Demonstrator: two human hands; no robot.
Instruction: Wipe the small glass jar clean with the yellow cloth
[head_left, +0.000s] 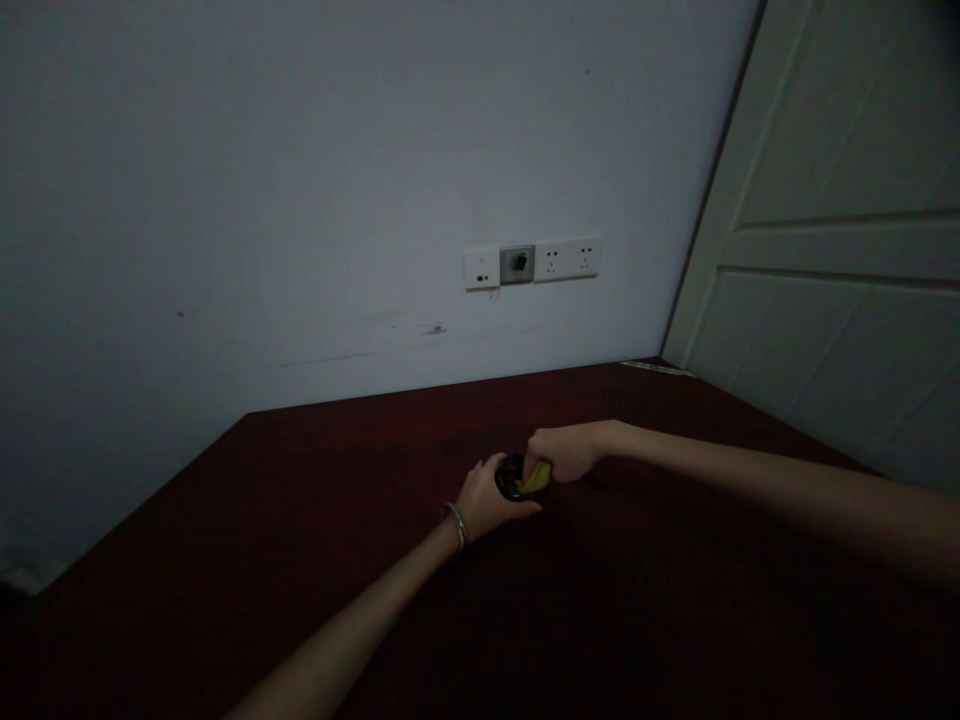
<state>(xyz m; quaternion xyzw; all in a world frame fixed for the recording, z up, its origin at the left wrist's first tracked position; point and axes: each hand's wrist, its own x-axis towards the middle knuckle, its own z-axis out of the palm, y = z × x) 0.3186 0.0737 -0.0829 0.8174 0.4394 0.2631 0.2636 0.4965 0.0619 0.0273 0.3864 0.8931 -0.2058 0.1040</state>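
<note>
My left hand (485, 497), with a bracelet (456, 524) at its wrist, is wrapped round a small dark, round, shiny container (508, 482) just over the table. Its mouth faces up towards me, and its exact kind is too dim to tell. From the right, my right hand (571, 453) is closed on a yellow cloth (538, 478). Its fingers reach down at the container's mouth, pressing the cloth at the rim and inside. My fingertips and part of the cloth are hidden within the container.
A dark red table (337, 480) spreads beneath both arms, against a pale wall (300, 200). White wall sockets (568, 258) and a grey switch plate with a dark knob (518, 263) sit above it. A white panelled door (840, 300) rises at right, with a thin strip (656, 369) near the corner.
</note>
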